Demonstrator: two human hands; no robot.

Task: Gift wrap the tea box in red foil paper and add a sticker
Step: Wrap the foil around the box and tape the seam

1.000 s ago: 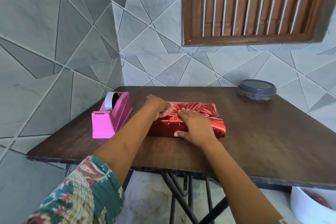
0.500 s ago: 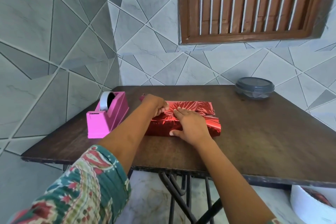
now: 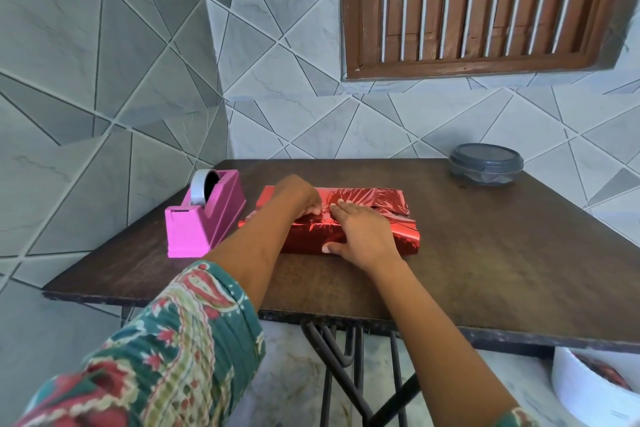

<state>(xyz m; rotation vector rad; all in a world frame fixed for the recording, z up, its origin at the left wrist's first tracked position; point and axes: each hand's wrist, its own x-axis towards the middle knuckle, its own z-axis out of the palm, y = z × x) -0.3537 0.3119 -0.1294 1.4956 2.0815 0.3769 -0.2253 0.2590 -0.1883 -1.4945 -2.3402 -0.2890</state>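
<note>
Grey tiled corner, slatted wooden shutter up top, and a dark wooden surface where it's all happening. The tea box sits roughly mid-surface, a bit to the left, and it's already covered in the red foil paper, so I'd say the main wrap around the body is done.

Both hands are on top of it. The right hand lies flat with its fingers straight, pressing the foil down, thumb along the near side. The left hand is just beside it at the seam, fingers curled with the tips down on the foil. I honestly can't tell whether it's pinching the edge or just pushing on it.

What's left, going by how it looks: the right end seems loose, with a flap sticking up, and some foil pokes out flat at the left end, so the ends probably need folding. I can't see any tape on the seam, though the pink tape dispenser is right there, just beside the box. No sticker anywhere that I can spot. There's a grey lidded container at the far right corner. No idea what's in it.
</note>
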